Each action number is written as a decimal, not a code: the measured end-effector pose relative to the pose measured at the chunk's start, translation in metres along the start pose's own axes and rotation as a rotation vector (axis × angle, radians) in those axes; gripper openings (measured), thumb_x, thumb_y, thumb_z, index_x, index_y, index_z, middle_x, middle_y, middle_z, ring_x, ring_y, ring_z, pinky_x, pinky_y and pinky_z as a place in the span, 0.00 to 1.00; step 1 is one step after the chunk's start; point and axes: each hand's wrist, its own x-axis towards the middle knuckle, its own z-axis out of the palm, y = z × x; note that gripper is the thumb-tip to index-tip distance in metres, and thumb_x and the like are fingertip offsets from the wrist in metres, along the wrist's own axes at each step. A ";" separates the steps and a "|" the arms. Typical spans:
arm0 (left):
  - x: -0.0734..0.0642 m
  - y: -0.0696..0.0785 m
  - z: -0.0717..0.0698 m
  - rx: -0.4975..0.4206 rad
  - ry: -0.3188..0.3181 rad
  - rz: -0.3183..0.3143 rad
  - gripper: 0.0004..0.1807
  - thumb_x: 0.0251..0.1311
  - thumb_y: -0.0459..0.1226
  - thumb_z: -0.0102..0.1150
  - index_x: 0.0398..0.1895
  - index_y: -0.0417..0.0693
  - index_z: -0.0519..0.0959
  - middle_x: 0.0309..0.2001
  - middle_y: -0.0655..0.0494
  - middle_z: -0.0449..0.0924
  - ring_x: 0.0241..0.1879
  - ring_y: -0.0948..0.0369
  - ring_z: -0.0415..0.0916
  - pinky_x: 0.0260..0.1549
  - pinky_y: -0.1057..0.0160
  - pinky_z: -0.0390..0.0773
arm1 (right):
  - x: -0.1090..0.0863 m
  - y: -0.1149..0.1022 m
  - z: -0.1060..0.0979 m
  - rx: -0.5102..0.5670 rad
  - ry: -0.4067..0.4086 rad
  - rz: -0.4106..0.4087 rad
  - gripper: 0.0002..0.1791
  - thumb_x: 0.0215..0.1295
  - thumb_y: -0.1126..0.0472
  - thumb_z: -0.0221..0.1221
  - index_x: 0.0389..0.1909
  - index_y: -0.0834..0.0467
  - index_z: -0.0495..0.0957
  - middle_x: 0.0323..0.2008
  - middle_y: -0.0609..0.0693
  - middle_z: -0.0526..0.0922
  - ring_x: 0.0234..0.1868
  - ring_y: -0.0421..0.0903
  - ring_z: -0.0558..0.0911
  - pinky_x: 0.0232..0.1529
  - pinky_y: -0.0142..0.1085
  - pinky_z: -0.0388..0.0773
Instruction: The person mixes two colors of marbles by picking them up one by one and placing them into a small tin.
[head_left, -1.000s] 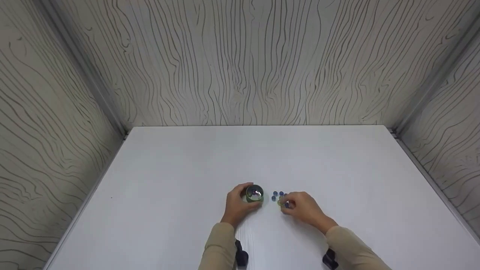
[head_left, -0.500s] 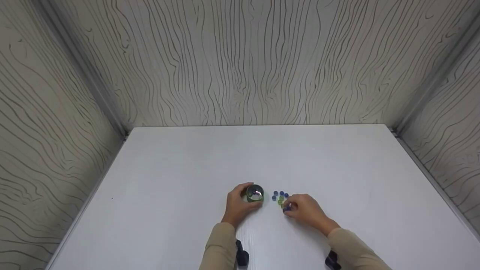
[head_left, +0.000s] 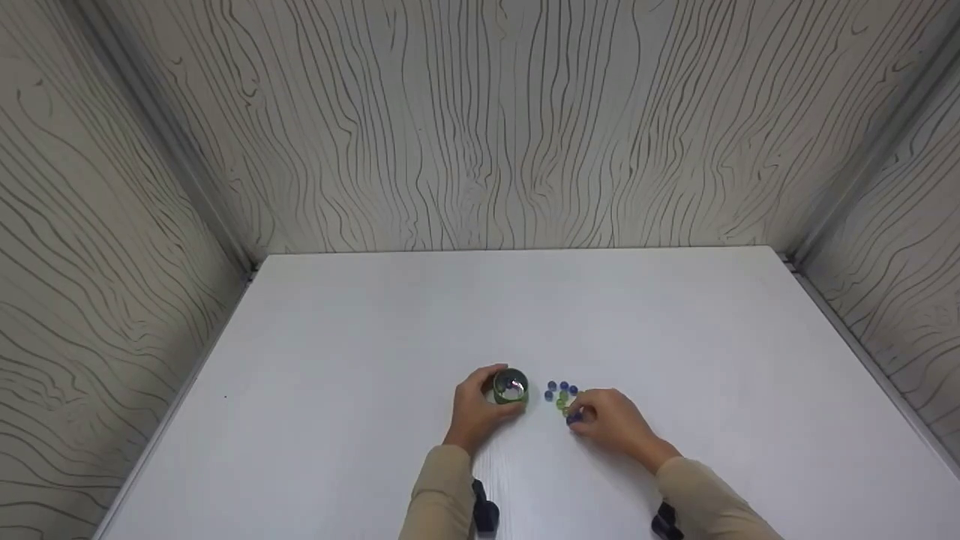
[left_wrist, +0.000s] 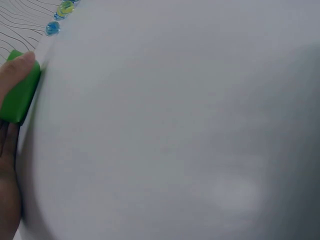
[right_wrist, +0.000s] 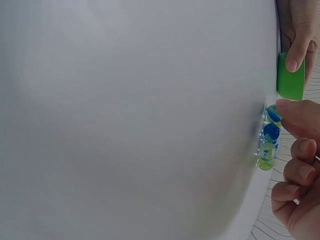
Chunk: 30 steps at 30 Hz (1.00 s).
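My left hand (head_left: 478, 411) grips a small green cup (head_left: 501, 400) from its left side, thumb in front and fingers behind. The cup stands upright with its mouth up, and its inside looks dark and shiny. In the left wrist view the thumb lies against the green wall (left_wrist: 21, 95). Right of the cup, several blue and yellow-green glass marbles lie close together, among them a blue marble (head_left: 564, 385) and a green marble (head_left: 561, 403). My right hand (head_left: 613, 421) has thumb and forefinger at a dark blue marble (head_left: 573, 419) at the near end of the group, pinching it.
The white table (head_left: 337, 337) stretches out around both hands. Wood-grain panels (head_left: 480, 127) stand at its back and sides. A black strapped device (head_left: 486, 516) sits at the left wrist and another (head_left: 664, 520) at the right.
My right hand has shifted slightly toward me and to the right, uncovering more green marbles. My left hand and the cup stay in place.
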 end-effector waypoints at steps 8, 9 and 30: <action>-0.001 0.002 0.000 0.012 0.009 -0.002 0.34 0.40 0.37 0.77 0.56 0.48 0.77 0.55 0.52 0.81 0.59 0.55 0.77 0.65 0.55 0.75 | -0.001 0.000 0.001 -0.003 0.011 -0.012 0.09 0.48 0.67 0.67 0.32 0.54 0.86 0.33 0.46 0.87 0.31 0.36 0.73 0.31 0.25 0.71; -0.001 0.002 0.000 0.013 0.011 0.000 0.34 0.40 0.37 0.77 0.56 0.48 0.77 0.55 0.52 0.81 0.59 0.55 0.77 0.65 0.54 0.75 | -0.001 0.000 0.001 0.001 0.008 -0.011 0.09 0.48 0.67 0.67 0.32 0.54 0.86 0.33 0.46 0.86 0.31 0.36 0.73 0.31 0.25 0.70; 0.000 0.003 -0.001 0.046 0.006 0.019 0.34 0.40 0.40 0.76 0.56 0.47 0.77 0.56 0.51 0.81 0.60 0.54 0.76 0.66 0.56 0.74 | -0.005 -0.003 0.005 -0.088 0.015 -0.023 0.07 0.47 0.65 0.69 0.30 0.56 0.87 0.31 0.47 0.87 0.39 0.46 0.84 0.46 0.46 0.83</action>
